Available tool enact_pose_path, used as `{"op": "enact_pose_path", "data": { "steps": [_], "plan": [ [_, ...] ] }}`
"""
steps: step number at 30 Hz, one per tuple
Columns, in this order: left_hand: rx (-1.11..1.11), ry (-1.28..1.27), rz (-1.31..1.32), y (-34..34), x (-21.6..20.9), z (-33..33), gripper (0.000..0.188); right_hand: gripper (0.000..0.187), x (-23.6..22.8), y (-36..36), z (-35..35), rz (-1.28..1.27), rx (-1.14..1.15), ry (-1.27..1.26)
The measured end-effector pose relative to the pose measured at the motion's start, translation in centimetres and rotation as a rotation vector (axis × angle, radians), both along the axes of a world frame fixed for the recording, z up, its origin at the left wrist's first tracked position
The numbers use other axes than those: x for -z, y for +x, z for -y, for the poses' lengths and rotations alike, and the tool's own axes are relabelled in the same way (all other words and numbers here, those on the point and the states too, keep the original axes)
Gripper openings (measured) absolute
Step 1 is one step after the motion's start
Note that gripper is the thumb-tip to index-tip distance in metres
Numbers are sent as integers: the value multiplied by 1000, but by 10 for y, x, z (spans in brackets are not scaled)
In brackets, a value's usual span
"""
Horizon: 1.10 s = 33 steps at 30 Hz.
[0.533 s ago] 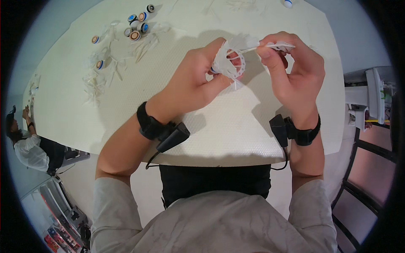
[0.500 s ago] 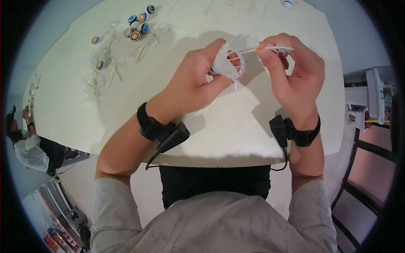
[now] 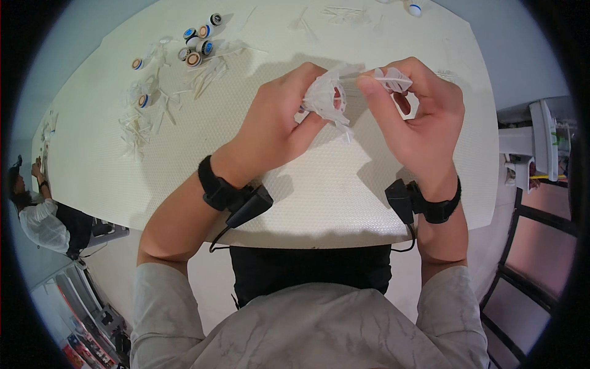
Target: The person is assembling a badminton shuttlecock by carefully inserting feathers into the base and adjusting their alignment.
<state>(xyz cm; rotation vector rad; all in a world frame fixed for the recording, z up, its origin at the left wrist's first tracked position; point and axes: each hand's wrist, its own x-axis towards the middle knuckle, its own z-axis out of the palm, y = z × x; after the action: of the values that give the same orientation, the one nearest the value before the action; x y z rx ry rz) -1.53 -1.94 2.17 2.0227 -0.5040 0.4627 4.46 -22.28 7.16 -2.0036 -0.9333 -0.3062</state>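
My left hand (image 3: 284, 111) is wrapped around a white shuttlecock (image 3: 326, 99), its ragged feathered skirt facing right. Most of its base is hidden by my fingers. Just right of it, my right hand (image 3: 424, 111) pinches a white feather (image 3: 393, 81) between thumb and forefinger. The thumb tip sits close to the skirt, and whether the feather still joins the shuttlecock I cannot tell. Both hands are above the table, fingers closed.
On the white textured table (image 3: 246, 203), a cluster of shuttlecock corks (image 3: 193, 59) lies far left among loose white feathers (image 3: 136, 128). One more cork (image 3: 415, 10) sits at the far edge. Another person (image 3: 43, 215) is at the left. Shelves (image 3: 541, 141) stand at the right.
My right hand has shifted slightly left and down with the feather, which now tilts differently. The shuttlecock in my left hand has turned, so its ring opening looks narrower.
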Motion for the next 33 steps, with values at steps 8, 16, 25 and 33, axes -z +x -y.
{"op": "enact_pose_path", "data": {
  "steps": [8,16,25,33],
  "plan": [
    [137,-123,-142,0,4,-6,31,6,3,14,-5,242,-183,104],
    [120,-172,-95,-1,7,-6,31,5,7,-1,-9,-107,-60,205],
    [157,-221,-95,0,6,-1,34,15,0,8,-5,-768,-156,313],
    [162,-166,-108,-2,2,-6,38,7,12,11,-8,-80,-148,236]
  ]
}}
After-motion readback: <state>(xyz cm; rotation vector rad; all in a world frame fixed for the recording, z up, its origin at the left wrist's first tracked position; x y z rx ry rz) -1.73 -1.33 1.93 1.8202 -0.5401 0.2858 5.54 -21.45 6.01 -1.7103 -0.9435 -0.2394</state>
